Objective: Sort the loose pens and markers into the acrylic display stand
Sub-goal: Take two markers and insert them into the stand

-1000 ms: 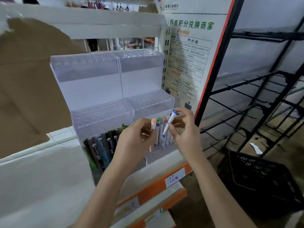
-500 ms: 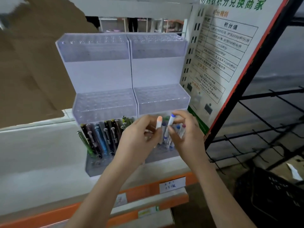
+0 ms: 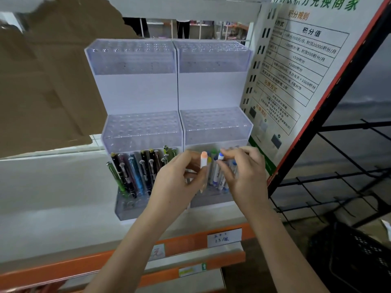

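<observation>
- Right now the key relation — the blue-capped marker (image 3: pixel 219 166) stands near upright in front of the lowest tier on the right half of the acrylic display stand (image 3: pixel 175 92), long axis roughly vertical with a slight lean, cap up, barrel running down toward the row of slots below.
- Right hand (image 3: pixel 243 176) pinches that marker near the cap between thumb and fingertips; it is the nearer hand to the right-side slots, so seating this marker looks like its job.
- Left hand (image 3: pixel 175 182) grips an orange-capped marker (image 3: pixel 203 161), also upright, cap up, just beside the blue one — close, whether touching I cannot tell.
- Both hands sit side by side at the lower right tier, wrists coming up from below, fingers curled toward each other.
- Other markers (image 3: pixel 211 163) already stand in the right lower tier behind the hands — green and yellow caps show; exact slots hidden by fingers.
- Left lower tier holds a row of clip pens (image 3: pixel 135 172), leaning back, well clear of both hands.
- Middle and top tiers show only bare holes.
- Judgement: next move needs a straight downward push along the marker's axis into a free hole; risk is nudging neighbours, since spacing is tight.
</observation>
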A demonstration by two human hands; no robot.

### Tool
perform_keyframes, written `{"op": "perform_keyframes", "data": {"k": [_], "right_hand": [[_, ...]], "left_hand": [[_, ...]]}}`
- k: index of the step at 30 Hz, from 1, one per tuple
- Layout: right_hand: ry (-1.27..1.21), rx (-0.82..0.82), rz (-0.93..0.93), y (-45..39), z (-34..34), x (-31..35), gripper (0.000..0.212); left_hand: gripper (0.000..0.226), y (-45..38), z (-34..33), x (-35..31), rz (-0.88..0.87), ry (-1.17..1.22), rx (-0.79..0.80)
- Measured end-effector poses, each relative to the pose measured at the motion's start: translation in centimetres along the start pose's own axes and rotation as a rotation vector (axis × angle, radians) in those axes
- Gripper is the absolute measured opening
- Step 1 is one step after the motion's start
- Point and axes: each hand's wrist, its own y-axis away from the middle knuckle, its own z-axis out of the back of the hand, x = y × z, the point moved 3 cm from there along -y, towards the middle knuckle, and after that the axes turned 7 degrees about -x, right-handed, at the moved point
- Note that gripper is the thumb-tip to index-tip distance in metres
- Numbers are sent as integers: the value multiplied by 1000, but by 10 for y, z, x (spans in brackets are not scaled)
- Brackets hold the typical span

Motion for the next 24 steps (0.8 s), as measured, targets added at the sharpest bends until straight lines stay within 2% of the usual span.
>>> {"op": "perform_keyframes", "data": {"k": [5, 8, 10, 12, 15, 18, 24], "right_hand": [[101, 71, 68, 8, -11, -7, 20], [100, 101, 76, 4, -8, -6, 16], [-1, 106, 15, 1, 1, -1, 18], [-204, 106, -131, -2, 13, 8, 20], [-432, 139, -261, -6, 25, 22, 18], [-443, 132, -245, -8, 27, 29, 15], [-425, 116, -307, -12, 25, 29, 12]], "left_hand": [[11, 3, 1, 4, 10, 10, -10], [19, 4, 1, 5, 34, 26, -15], [28, 3, 1, 3, 31, 28, -14], [33, 1, -1, 1, 13, 27, -12], [24, 0, -7, 1, -22, 20, -12], [18, -1, -13, 2, -47, 14, 2], [21, -6, -19, 3, -109, -18, -15]]}}
